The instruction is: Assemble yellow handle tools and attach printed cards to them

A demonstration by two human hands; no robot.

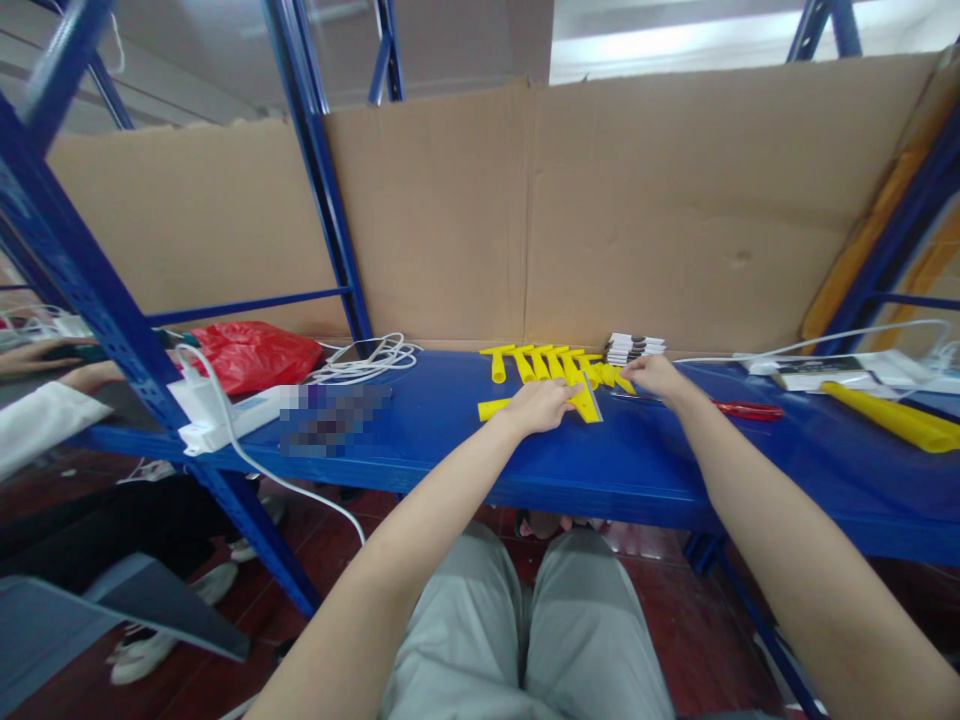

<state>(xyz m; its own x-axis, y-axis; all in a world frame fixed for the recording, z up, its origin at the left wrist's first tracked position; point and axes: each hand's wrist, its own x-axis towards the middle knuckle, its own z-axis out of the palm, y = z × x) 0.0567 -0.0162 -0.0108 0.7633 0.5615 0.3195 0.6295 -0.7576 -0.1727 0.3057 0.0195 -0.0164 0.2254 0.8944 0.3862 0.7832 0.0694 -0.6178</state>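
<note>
While the left hand [541,405] closes around one yellow squeegee [587,406], handle aimed at the left edge of the bench [427,430] and parallel to its front edge, I see the right hand [655,378] nearer the rear edge, fingers bent (whether they grip anything, I can't tell), beside the right end of the yellow squeegee row [538,365].

A red bag [255,357] lies left, beyond a white power strip [259,408]; cardboard [637,210] stands along the far side.
</note>
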